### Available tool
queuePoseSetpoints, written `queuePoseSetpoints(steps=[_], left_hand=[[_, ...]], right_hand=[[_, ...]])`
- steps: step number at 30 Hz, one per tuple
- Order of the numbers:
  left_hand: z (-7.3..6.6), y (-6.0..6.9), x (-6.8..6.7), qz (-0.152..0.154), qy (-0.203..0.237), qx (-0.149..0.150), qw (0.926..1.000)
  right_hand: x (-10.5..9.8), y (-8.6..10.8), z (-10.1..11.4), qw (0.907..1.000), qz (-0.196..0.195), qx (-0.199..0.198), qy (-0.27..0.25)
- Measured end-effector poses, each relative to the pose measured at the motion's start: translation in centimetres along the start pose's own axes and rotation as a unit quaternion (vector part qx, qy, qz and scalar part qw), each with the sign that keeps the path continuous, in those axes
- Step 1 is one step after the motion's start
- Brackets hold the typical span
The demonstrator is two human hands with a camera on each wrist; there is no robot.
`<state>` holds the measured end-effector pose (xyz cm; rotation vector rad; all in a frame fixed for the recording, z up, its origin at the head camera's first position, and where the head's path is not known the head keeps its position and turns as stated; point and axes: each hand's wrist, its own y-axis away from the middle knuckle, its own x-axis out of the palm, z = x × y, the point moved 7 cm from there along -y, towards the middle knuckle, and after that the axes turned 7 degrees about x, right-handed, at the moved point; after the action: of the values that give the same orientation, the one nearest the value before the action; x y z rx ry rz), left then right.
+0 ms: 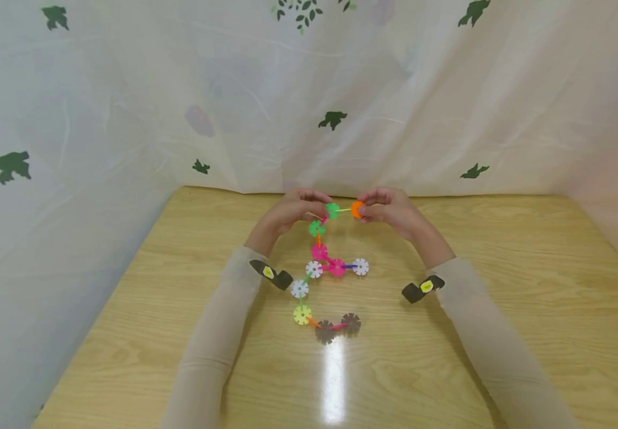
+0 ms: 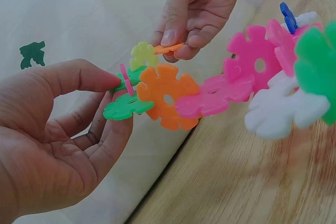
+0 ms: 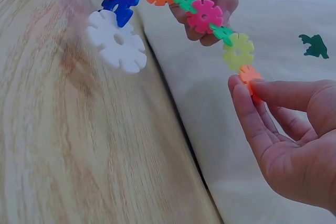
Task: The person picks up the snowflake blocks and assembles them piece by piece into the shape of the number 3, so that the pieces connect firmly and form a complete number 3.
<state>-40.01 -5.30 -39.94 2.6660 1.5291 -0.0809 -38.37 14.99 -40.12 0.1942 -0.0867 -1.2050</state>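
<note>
A chain of interlocking plastic flower discs [image 1: 319,252] in several colours forms a shape like an E or a 3-armed comb. My left hand [image 1: 294,210] pinches its upper end near the green discs; in the left wrist view thumb and fingers meet at a green disc [image 2: 122,107] beside a pink one. With thumb and fingertips, my right hand [image 1: 391,213] pinches the orange end disc [image 3: 249,77]. That disc joins a yellow disc [image 3: 238,52], which slots into a green one. White disc [image 1: 360,266] ends the middle arm beyond a blue one; brown disc [image 1: 351,323] ends the lowest arm.
The wooden table [image 1: 180,333] meets a pale curtain [image 1: 266,131] with green bird shapes just behind both hands. Black bands with camera mounts [image 1: 271,274] sit on both wrists. Light glares off the table near the front.
</note>
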Motion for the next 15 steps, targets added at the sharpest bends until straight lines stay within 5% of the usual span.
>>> queuePoseSetpoints(steps=[15], left_hand=[[-0.05,0.05,0.04,-0.001,0.0,0.003,1.0]], right_hand=[[0.07,0.1,0.1,1.0,-0.006,0.0,-0.007]])
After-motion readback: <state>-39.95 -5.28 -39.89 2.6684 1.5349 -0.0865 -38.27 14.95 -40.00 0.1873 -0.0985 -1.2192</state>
